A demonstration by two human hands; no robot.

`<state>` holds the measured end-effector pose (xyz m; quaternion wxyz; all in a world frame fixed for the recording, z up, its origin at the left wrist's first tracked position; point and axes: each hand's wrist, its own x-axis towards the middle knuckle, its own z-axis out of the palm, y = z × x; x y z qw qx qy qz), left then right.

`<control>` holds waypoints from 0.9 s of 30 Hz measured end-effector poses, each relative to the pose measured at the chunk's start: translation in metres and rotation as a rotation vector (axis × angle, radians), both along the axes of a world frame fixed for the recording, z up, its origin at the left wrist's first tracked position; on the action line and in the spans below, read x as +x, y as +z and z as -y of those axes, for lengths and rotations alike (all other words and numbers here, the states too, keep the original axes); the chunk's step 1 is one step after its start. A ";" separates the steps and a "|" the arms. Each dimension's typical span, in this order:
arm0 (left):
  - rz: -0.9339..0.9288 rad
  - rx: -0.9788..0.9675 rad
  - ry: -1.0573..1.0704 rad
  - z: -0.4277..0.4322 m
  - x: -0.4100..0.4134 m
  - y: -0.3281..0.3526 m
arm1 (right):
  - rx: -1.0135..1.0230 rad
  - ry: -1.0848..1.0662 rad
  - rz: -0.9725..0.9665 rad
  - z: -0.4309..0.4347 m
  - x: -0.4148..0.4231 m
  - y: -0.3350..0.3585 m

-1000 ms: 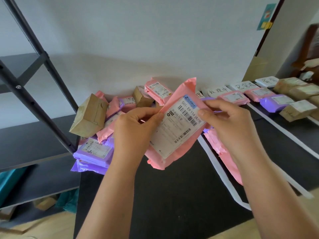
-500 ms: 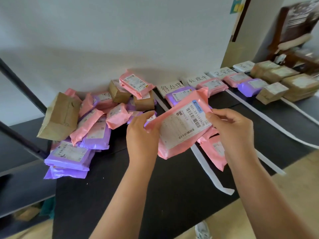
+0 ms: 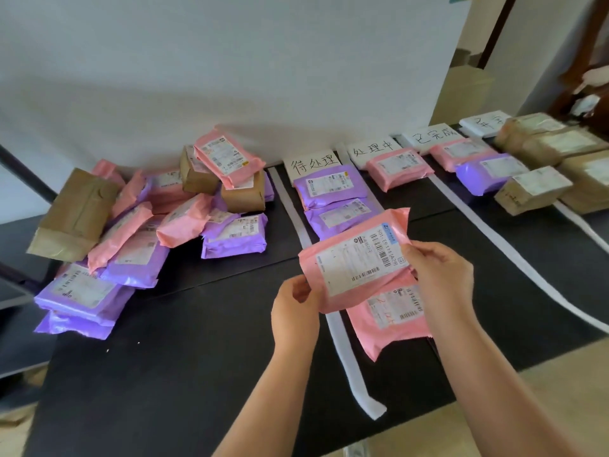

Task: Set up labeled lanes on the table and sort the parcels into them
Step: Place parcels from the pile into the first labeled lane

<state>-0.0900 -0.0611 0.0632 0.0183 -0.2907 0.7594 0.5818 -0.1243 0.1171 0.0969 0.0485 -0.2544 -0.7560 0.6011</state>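
Pink plastic mailer parcel (image 3: 356, 262) pinched at its lower-left corner by left hand (image 3: 295, 311) and at its right edge by right hand (image 3: 438, 278), held above black table (image 3: 197, 374), over the lane headed by white paper card (image 3: 313, 164) lettered 待处理. Probably best lowered flat, label up, right of white tape strip (image 3: 346, 351), next to second pink mailer (image 3: 392, 321) without hiding its label. Legible on the held shipping label: S01-E9 114 [A29]. On second card (image 3: 372, 150): 处理中; on third card (image 3: 431, 136): 已完成; fourth card (image 3: 484, 122) too blurred.

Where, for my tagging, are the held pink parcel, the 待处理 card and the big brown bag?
held pink parcel (image 3: 356, 262): head view, white label.
待处理 card (image 3: 311, 163): head view, middle.
big brown bag (image 3: 77, 211): head view, front face.
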 end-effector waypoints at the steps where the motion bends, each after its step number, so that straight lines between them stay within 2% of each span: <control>1: 0.007 -0.008 0.012 -0.006 -0.003 -0.003 | 0.003 0.010 0.014 -0.006 -0.006 -0.004; 8: 0.007 -0.036 0.039 -0.025 -0.042 -0.017 | 0.128 0.120 0.034 -0.032 -0.053 -0.030; 15: 0.013 -0.094 0.043 -0.030 -0.124 -0.031 | 0.221 0.217 0.084 -0.032 -0.129 -0.054; 27: 0.053 -0.215 -0.096 -0.010 -0.227 -0.081 | 0.416 0.338 0.146 -0.014 -0.238 -0.118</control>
